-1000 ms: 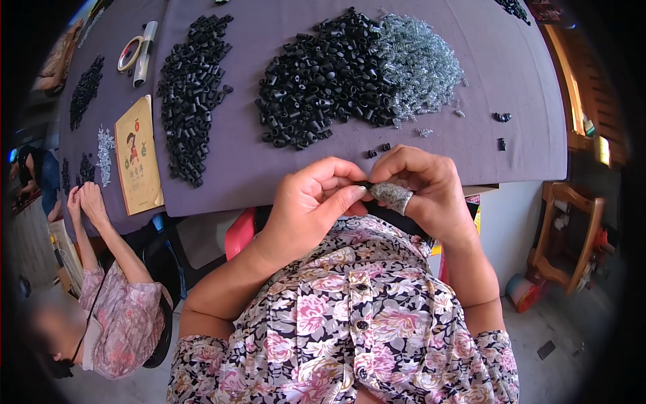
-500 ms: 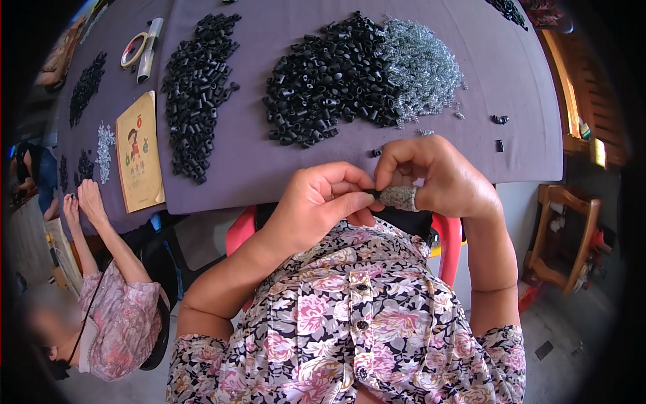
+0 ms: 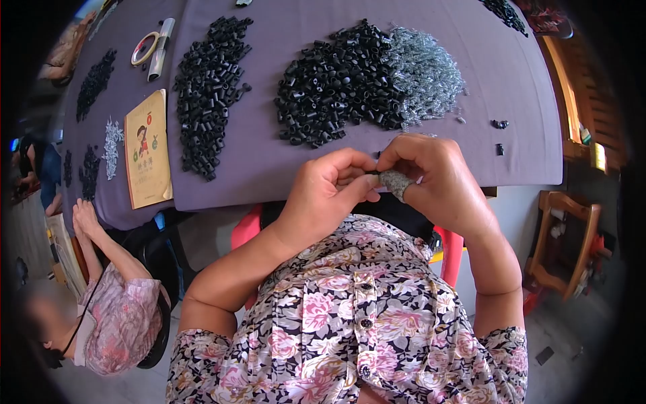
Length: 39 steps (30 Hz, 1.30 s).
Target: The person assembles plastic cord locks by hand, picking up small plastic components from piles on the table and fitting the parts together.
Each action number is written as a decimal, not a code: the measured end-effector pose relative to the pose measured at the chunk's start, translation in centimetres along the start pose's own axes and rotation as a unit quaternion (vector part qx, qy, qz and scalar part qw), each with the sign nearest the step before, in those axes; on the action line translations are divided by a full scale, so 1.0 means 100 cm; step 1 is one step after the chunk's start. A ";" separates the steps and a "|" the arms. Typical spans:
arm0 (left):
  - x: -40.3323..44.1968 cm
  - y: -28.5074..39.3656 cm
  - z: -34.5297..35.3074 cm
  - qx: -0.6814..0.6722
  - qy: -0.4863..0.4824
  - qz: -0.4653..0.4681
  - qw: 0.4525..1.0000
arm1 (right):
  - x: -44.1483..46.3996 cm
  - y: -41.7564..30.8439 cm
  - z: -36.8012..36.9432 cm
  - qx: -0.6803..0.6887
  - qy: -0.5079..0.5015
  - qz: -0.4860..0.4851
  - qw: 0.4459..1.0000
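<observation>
My left hand [image 3: 331, 195] is closed, its thumb and fingertips pinching a small black part [image 3: 374, 173] near the table's front edge. Against the same part, my right hand [image 3: 437, 176] is closed too, with its fingertips meeting those of the left. A speckled grey wrap [image 3: 397, 183] covers my right thumb. Beyond the hands lies a heap of short black tubes [image 3: 336, 87], and clear or silvery small springs [image 3: 427, 75] touch its right side. The fingers hide most of the held part.
Another black heap [image 3: 210, 94] is left of centre. A booklet [image 3: 148, 151], a tape roll [image 3: 144, 48] and a clear roll [image 3: 160, 50] lie farther left. A co-worker [image 3: 124, 303] sits at the left. Small black pieces [image 3: 499, 149] lie at the right.
My right hand has risen slightly and closed in on the left after drawing a little to the right. The view has shifted, and the co-worker's hands have come together.
</observation>
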<state>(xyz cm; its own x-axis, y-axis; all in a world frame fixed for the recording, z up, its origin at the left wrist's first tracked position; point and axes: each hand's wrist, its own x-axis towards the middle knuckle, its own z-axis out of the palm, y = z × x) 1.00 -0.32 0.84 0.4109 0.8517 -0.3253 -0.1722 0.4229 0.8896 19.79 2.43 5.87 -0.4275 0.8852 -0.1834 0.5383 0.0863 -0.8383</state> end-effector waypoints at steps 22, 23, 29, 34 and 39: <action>0.016 -0.014 0.008 -0.191 0.054 0.026 0.980 | 0.003 0.018 0.032 -0.312 0.185 -0.191 0.912; 0.017 -0.014 0.006 -0.169 0.052 0.028 0.984 | 0.004 0.019 0.032 -0.321 0.182 -0.195 0.909; 0.025 0.005 0.007 0.047 0.007 0.103 0.994 | 0.005 0.006 0.020 -0.350 0.189 -0.239 0.886; 0.040 0.028 0.024 0.050 0.024 0.216 0.975 | 0.012 -0.010 0.001 -0.375 0.260 -0.286 0.843; 0.055 0.057 0.046 0.065 0.048 0.289 0.954 | 0.014 -0.029 -0.031 -0.416 0.285 -0.285 0.815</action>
<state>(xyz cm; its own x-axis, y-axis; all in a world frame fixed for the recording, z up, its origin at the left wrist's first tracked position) 6.43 5.36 5.58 0.1957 0.9581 0.2091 -0.2292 -0.1626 0.9597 19.83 4.82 9.65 -0.5015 0.6409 0.5812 0.7776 0.6283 -0.0219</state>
